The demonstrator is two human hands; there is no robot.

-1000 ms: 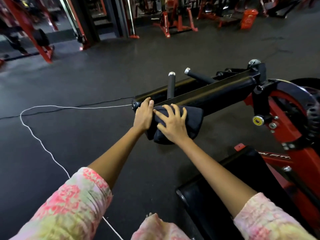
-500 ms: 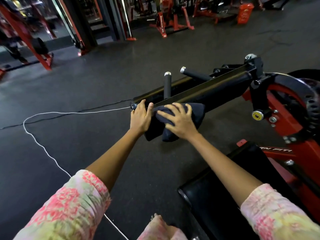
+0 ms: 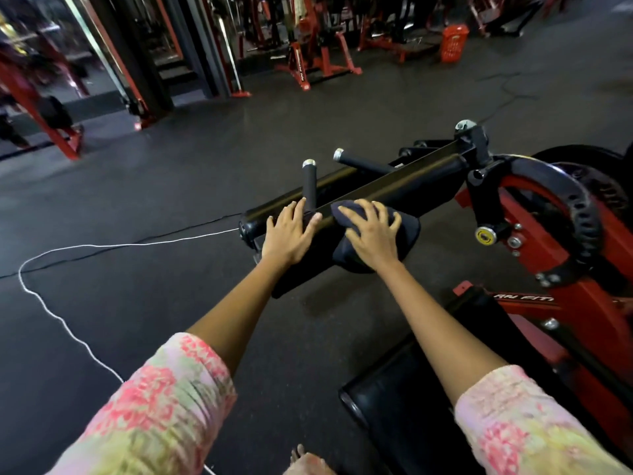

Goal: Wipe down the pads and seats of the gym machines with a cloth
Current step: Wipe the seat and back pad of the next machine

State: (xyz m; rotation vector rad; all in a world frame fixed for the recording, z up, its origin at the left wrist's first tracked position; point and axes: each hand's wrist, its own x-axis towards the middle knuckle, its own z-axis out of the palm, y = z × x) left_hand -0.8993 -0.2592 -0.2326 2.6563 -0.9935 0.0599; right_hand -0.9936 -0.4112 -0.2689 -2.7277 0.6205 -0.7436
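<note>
Open rubber floor [image 3: 144,207] lies left of and beyond the machine. One black arm pad [image 3: 394,186] ends at its left tip, just beyond the left hand [image 3: 287,234], which lies flat on it, fingers straight. One dark cloth [image 3: 407,234] is draped over the pad; the right hand [image 3: 371,234] presses it, fingers spread and bent. Two upright handles [image 3: 310,186]. One black seat [image 3: 411,399] nearest. One white cord [image 3: 54,313]. One orange basket [image 3: 454,42] far back; contents unreadable.
</note>
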